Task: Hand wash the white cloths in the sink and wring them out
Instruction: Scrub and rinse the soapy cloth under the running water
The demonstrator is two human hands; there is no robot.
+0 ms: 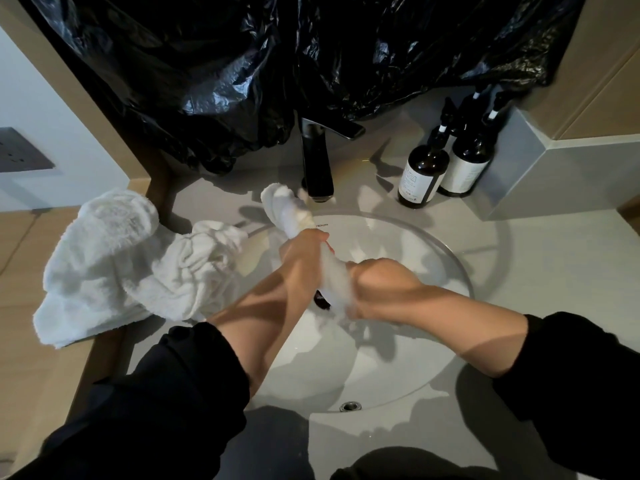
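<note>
White terry, twisted into a tight rope, is the cloth [284, 206] you hold over the sink [452, 259] at the centre of the frame. Your left hand [304, 255] curls round its middle and your right hand [378, 286] clenches its lower end, both fists closed on the fabric. The free upper end sticks up in a blunt, fluffy knob just in front of the faucet [317, 161], a tall, glossy black column with a flat lever.

More white cloths [114, 258] lie in a soft, rumpled heap at the middle left, partly on the counter [526, 271] and with one fold drooping over the basin's edge.

The basin is a smooth, pale oval bowl set under the matte grey counter, with a small round metal fitting [350, 406] on its near wall. Two dark glass pump bottles [423, 174] with pale labels stand side by side at the upper right. Crinkled, shiny black plastic sheeting [277, 64] hangs across the top of the frame. A grey wall plate [20, 150] sits at the far left. Your black sleeves [180, 393] are pushed up your forearms.
</note>
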